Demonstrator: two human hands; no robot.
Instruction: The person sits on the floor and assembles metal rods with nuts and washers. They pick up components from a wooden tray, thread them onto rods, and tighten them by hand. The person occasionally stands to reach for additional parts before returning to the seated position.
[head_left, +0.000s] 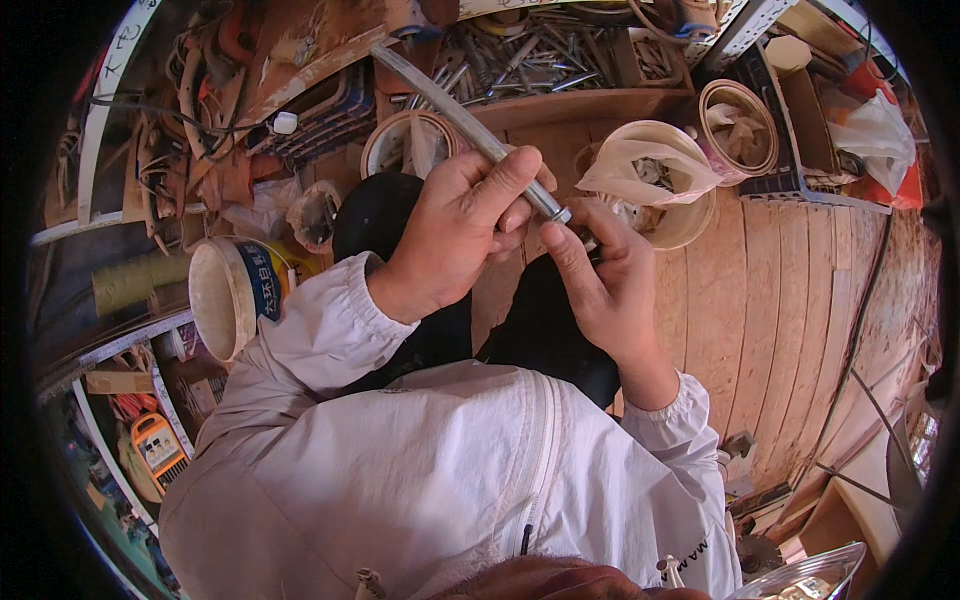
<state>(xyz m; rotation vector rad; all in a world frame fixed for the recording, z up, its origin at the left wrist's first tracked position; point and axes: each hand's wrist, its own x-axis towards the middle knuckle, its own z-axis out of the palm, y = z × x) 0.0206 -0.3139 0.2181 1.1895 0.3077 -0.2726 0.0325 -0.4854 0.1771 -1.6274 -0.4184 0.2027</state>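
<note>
A long grey metal rod (442, 97), apparently a long bolt, slants from the upper middle down to between my hands. My left hand (450, 232) is wrapped around its lower part, thumb lying along the top. At the lower end is a wider collar or nut (561, 216). My right hand (619, 285) pinches at this end with thumb and forefinger. A small metal piece shows under the right fingers, too covered to identify. Beyond the hands, a wooden tray (577, 109) holds many loose metal bolts or pins (525, 64).
A bucket lined with a plastic bag (637, 180) stands right of my hands, with a smaller tub (739, 127) beside it. Another tub (412, 142) is behind the rod. A white bucket (225, 292) lies tipped at left by the shelves. Plank flooring (750, 300) extends right.
</note>
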